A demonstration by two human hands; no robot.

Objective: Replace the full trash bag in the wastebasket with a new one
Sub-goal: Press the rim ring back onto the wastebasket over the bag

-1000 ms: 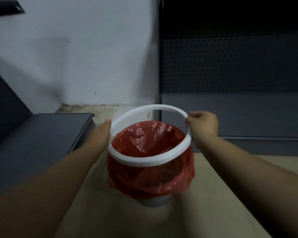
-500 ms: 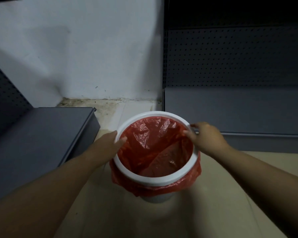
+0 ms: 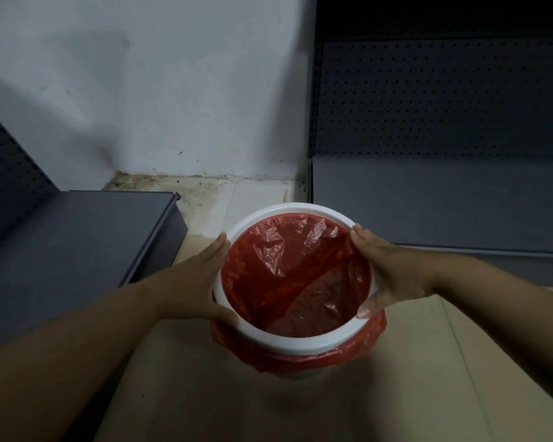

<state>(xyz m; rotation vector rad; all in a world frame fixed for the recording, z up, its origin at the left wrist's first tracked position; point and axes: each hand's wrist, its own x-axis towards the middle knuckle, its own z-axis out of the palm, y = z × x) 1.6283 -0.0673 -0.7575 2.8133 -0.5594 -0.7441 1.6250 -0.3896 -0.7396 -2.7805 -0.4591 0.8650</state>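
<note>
On the beige floor [image 3: 205, 397], close to a room corner: a small round pale wastebasket [image 3: 293, 376], upright, with only a sliver of its wall showing under the bag. Lined with a crinkled red plastic trash bag [image 3: 284, 275], mouth wide open, film creased down the inside, upper edge folded outward and hanging over the outside of the bin. Over that fold, a smooth white plastic ring [image 3: 300, 345], sitting level around the top of the bin, with red film bunched out below it along the near side.

Left grip [image 3: 195, 282]: laid against the left outer side of the ring, fingers nearly straight and reaching along its curve toward the far side, thumb resting on the near-left part of the rim. Spread wide, pressing rather than clenching.

Right grip [image 3: 393, 272]: placed on the right side of the ring, fingers stretched toward the far rim, thumb tip on the near-right part of the rim. Likewise spread wide, flat on the ring. Both bare forearms reaching in from the lower corners.

Behind: a white painted wall [image 3: 141, 90], with a stained, dirty strip of pale tile [image 3: 205, 189] at its foot. To the left, a dark grey metal shelf base [image 3: 77, 247]. To the right, a dark perforated back panel [image 3: 444, 97] above a grey shelf [image 3: 428, 199].
</note>
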